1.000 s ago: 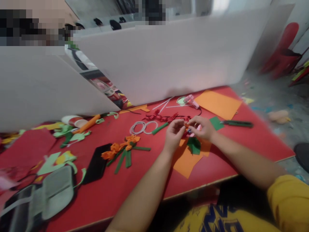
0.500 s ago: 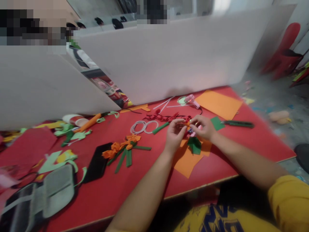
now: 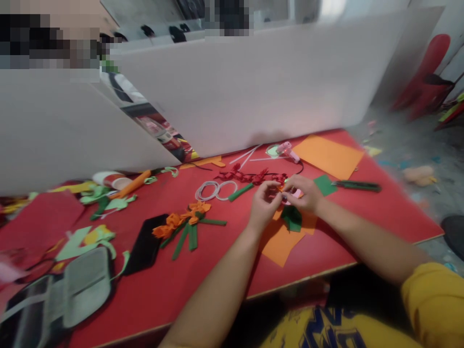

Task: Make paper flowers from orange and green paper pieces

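We have our left hand (image 3: 266, 200) and right hand (image 3: 302, 193) close together over the table (image 3: 152, 299), the fingers of each nearly closed in a pinch around a small orange piece (image 3: 281, 189). It sits between the fingertips, too covered and blurred for us to tell its shape or which hand bears more of it. A pink thing (image 3: 297, 193) shows partly under our right hand.

We judge the work to be partway along. Done, by the look of it, are the orange flowers (image 3: 172, 224) with green strips (image 3: 193, 237), lying beside a black tablet (image 3: 145, 244), and the red flowers (image 3: 259, 178) in a row beyond our hands. The piece in our fingers looks unfinished to us, with no stem that we can make out.

What is left seems to be flat stock: orange paper (image 3: 282, 249) and a green scrap (image 3: 292, 218) just below our hands, and a large orange sheet (image 3: 326, 155) farther back. The glue gun (image 3: 288, 151) and cutter (image 3: 357, 185) lie unheld.
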The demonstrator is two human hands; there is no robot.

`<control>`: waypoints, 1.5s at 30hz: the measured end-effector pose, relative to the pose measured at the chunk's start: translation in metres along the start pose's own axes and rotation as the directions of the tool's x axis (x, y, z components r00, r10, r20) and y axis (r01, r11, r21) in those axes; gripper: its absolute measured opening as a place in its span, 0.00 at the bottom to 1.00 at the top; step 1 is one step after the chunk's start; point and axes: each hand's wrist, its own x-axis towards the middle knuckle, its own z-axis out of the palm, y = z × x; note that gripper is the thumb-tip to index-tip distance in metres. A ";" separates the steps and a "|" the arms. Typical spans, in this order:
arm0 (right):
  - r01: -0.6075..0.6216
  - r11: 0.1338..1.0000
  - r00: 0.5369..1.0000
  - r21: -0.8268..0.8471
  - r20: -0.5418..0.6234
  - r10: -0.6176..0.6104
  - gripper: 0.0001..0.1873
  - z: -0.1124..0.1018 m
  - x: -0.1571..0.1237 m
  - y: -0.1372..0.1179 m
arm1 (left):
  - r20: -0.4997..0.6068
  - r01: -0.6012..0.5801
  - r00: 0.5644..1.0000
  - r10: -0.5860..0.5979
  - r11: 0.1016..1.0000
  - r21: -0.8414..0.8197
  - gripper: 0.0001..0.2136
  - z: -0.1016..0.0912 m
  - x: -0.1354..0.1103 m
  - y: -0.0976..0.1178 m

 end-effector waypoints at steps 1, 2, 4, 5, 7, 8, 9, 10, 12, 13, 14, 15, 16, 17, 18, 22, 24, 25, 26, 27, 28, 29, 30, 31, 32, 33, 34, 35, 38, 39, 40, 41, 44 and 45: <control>0.008 1.000 1.000 -0.007 -0.002 -0.008 0.03 0.000 0.000 -0.001 | -0.002 0.004 1.000 -0.004 1.000 0.001 0.16 0.000 0.000 0.000; 0.016 1.000 1.000 -0.013 -0.005 -0.016 0.03 -0.001 0.001 -0.001 | -0.002 0.011 1.000 -0.011 1.000 0.000 0.15 0.000 0.001 0.000; 0.033 0.999 0.999 -0.021 -0.010 -0.033 0.03 -0.002 0.002 -0.002 | 0.001 0.033 0.999 -0.033 0.999 0.000 0.14 -0.001 0.002 0.000; 0.040 0.999 0.999 -0.024 -0.011 -0.040 0.04 -0.003 0.002 -0.002 | 0.000 0.041 0.999 -0.041 0.999 0.007 0.13 -0.002 0.002 0.000; 0.048 0.998 0.999 -0.033 0.000 -0.048 0.04 -0.004 0.003 -0.001 | -0.010 0.039 0.999 -0.039 0.998 0.049 0.12 -0.004 0.002 -0.001; 0.048 0.998 0.999 -0.040 0.011 -0.048 0.04 -0.004 0.002 0.000 | -0.018 0.027 1.000 -0.025 0.996 0.088 0.11 -0.004 0.002 -0.001; 0.051 0.997 0.998 -0.051 0.024 -0.050 0.03 -0.004 0.002 0.001 | -0.026 0.009 1.000 -0.005 0.990 0.138 0.10 -0.005 0.001 -0.002; 0.056 0.996 0.998 -0.065 0.037 -0.054 0.03 -0.004 0.002 0.003 | -0.034 -0.011 0.999 0.018 0.981 0.194 0.10 -0.005 0.000 -0.002; 0.075 0.993 0.995 -0.093 0.066 -0.069 0.03 -0.004 0.000 0.007 | -0.049 -0.041 0.997 0.058 0.955 0.293 0.09 -0.006 -0.002 -0.003; 0.083 0.991 0.994 -0.106 0.082 -0.075 0.02 -0.003 0.000 0.010 | -0.058 -0.048 0.996 0.071 0.944 0.326 0.09 -0.006 -0.003 -0.003; 0.087 0.989 0.992 -0.119 0.099 -0.076 0.02 -0.003 -0.001 0.012 | -0.063 -0.051 0.995 0.077 0.936 0.347 0.08 -0.006 -0.003 -0.003; 0.086 0.988 0.991 -0.129 0.116 -0.071 0.02 -0.003 -0.001 0.013 | -0.065 -0.050 0.995 0.077 0.934 0.355 0.08 -0.007 -0.003 -0.004; 0.077 0.987 0.989 -0.138 0.134 -0.059 0.02 -0.003 -0.001 0.015 | -0.063 -0.047 0.995 0.073 0.935 0.351 0.08 -0.007 -0.003 -0.005; 0.068 0.987 0.988 -0.143 0.149 -0.046 0.02 -0.003 -0.001 0.016 | -0.060 -0.043 0.996 0.067 0.941 0.337 0.08 -0.007 -0.003 -0.005; 0.061 0.987 0.986 -0.147 0.161 -0.037 0.03 -0.003 -0.001 0.017 | -0.061 -0.039 0.996 0.061 0.948 0.316 0.08 -0.008 -0.002 -0.006; 0.043 0.990 0.986 -0.137 0.165 -0.020 0.03 -0.004 0.001 0.016 | -0.065 0.008 0.998 0.006 0.978 0.206 0.07 -0.006 0.002 -0.007; 0.020 0.994 0.991 -0.112 0.134 -0.005 0.03 -0.005 0.002 0.014 | -0.048 0.054 0.998 -0.048 0.990 0.130 0.08 -0.005 0.004 -0.006; 0.003 0.996 0.994 -0.092 0.113 0.007 0.03 -0.005 0.003 0.013 | -0.039 0.078 0.996 -0.075 0.993 0.084 0.10 -0.004 0.005 -0.005; -0.014 0.997 0.995 -0.070 0.094 0.021 0.03 -0.006 0.003 0.012 | -0.030 0.101 0.995 -0.100 0.994 0.040 0.12 -0.004 0.006 -0.004; -0.034 0.998 0.996 -0.046 0.077 0.037 0.03 -0.006 0.004 0.011 | -0.019 0.124 0.992 -0.124 0.992 0.000 0.13 -0.004 0.006 -0.003; -0.052 0.998 0.997 -0.024 0.063 0.054 0.02 -0.006 0.004 0.011 | -0.007 0.146 0.989 -0.147 0.989 -0.034 0.14 -0.004 0.007 -0.002; -0.067 0.998 0.996 -0.005 0.052 0.067 0.02 -0.006 0.004 0.011 | 0.005 0.166 0.986 -0.166 0.984 -0.064 0.14 -0.004 0.008 -0.001; -0.078 0.997 0.996 0.011 0.043 0.078 0.02 -0.006 0.004 0.011 | 0.016 0.183 0.983 -0.183 0.979 -0.092 0.14 -0.004 0.008 0.000; -0.087 0.996 0.996 0.023 0.035 0.086 0.02 -0.006 0.004 0.012 | 0.024 0.198 0.980 -0.196 0.973 -0.115 0.14 -0.004 0.008 0.001; -0.097 0.995 0.995 0.032 0.028 0.096 0.03 -0.006 0.004 0.013 | 0.030 0.209 0.978 -0.207 0.969 -0.134 0.14 -0.004 0.008 0.002; -0.107 0.993 0.994 0.041 0.021 0.107 0.03 -0.006 0.004 0.014 | 0.031 0.217 0.976 -0.214 0.965 -0.146 0.14 -0.004 0.009 0.003; -0.118 0.992 0.993 0.047 0.013 0.117 0.03 -0.005 0.003 0.015 | 0.032 0.221 0.975 -0.218 0.964 -0.152 0.15 -0.004 0.008 0.004; -0.129 0.990 0.992 0.053 0.003 0.129 0.03 -0.004 0.003 0.017 | 0.034 0.221 0.975 -0.219 0.964 -0.150 0.15 -0.003 0.008 0.005; -0.170 0.982 0.985 0.078 -0.028 0.173 0.03 -0.003 0.003 0.019 | 0.052 0.202 0.979 -0.197 0.971 -0.126 0.15 -0.002 0.006 0.006; -0.187 0.978 0.981 0.090 -0.033 0.190 0.03 -0.003 0.003 0.020 | 0.062 0.194 0.980 -0.188 0.974 -0.119 0.15 -0.001 0.006 0.007; -0.206 0.973 0.977 0.103 -0.033 0.211 0.04 -0.003 0.004 0.020 | 0.073 0.189 0.981 -0.181 0.975 -0.113 0.15 -0.001 0.005 0.007; -0.227 0.967 0.972 0.116 -0.030 0.232 0.04 -0.003 0.004 0.020 | 0.084 0.185 0.981 -0.176 0.977 -0.108 0.15 -0.001 0.004 0.006; -0.274 0.951 0.960 0.144 -0.013 0.279 0.04 -0.003 0.005 0.020 | 0.103 0.178 0.980 -0.168 0.979 -0.101 0.15 -0.002 0.003 0.004; -0.286 0.945 0.957 0.155 -0.008 0.291 0.04 -0.003 0.005 0.020 | 0.109 0.179 0.980 -0.168 0.979 -0.102 0.15 -0.003 0.003 0.004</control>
